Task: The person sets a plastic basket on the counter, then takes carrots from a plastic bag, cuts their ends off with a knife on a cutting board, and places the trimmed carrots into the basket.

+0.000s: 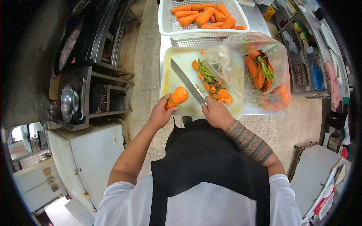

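Observation:
My left hand (pixel 162 112) is closed around a thick carrot (pixel 178 96) near the front left of the cutting board (pixel 177 54). The carrot's blunt end points up and away to the right. In my right hand (pixel 217 113) is the handle of a long kitchen knife (pixel 187 81), its blade slanting toward the far left over the board. Blade and carrot look apart. Cut carrot ends (pixel 223 93) and green stem pieces (pixel 206 71) lie in a loose pile right of the blade.
Beyond the board, a white plastic basket (pixel 166 31) holds several carrots. A clear plastic bag (pixel 230 62) with leafy-topped carrots (pixel 260 71) overlaps the board's right side. A metal bowl (pixel 70 103) stands on a shelf at left; shelving (pixel 301 71) lines the right.

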A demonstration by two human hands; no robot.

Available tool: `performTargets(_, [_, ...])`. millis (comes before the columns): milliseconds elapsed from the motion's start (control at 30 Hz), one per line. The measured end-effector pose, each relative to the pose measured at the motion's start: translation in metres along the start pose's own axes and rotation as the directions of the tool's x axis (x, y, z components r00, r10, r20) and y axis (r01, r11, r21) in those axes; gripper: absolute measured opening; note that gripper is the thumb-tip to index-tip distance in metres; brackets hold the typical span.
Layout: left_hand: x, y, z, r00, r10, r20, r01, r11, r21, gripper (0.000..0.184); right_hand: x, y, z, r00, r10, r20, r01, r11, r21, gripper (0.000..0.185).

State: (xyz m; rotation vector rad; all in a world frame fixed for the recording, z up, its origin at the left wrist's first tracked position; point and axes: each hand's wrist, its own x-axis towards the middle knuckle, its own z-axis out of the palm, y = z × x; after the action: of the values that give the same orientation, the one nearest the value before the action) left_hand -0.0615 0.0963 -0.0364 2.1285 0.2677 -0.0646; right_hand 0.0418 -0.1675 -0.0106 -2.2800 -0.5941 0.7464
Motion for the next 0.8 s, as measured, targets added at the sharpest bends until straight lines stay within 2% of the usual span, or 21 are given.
performTargets(67, [-0.002, 0.003, -0.007, 0.996, -0.067, 0.059, 0.078, 0.974, -0.212, 0.060, -0.004, 0.008, -0.008, 0.998, 0.048, -0.051, -0.046, 0.998, 0.044, 0.029])
performTargets(167, [-0.001, 0.010, -0.004, 1.000, -0.016, 0.019, 0.022, 0.943, -0.333, 0.059, -0.009, 0.017, -0.019, 0.996, 0.045, -0.073, -0.044, 0.999, 0.019, 0.029])
performTargets(267, [0.001, 0.035, 0.000, 0.996, 0.057, -0.065, -0.049, 0.991, 0.124, 0.056, -0.018, 0.012, -0.027, 0.997, 0.035, -0.075, -0.035, 0.999, 0.000, 0.029])
performTargets(367, [0.001, 0.009, 0.023, 0.986, 0.037, -0.162, 0.031, 0.918, 0.395, 0.055, -0.028, -0.003, -0.032, 0.999, 0.003, -0.042, -0.004, 1.000, -0.024, 0.029])
performTargets(567, [-0.004, 0.004, 0.040, 0.968, 0.049, -0.244, 0.062, 0.902, 0.426, 0.055, -0.029, -0.014, -0.025, 0.997, -0.074, 0.002, 0.074, 0.997, -0.031, 0.024])
performTargets(800, [-0.005, 0.013, 0.042, 0.968, 0.042, -0.249, 0.070, 0.901, 0.428, 0.055, -0.024, -0.024, -0.026, 0.995, -0.092, 0.041, 0.093, 0.995, -0.043, 0.026])
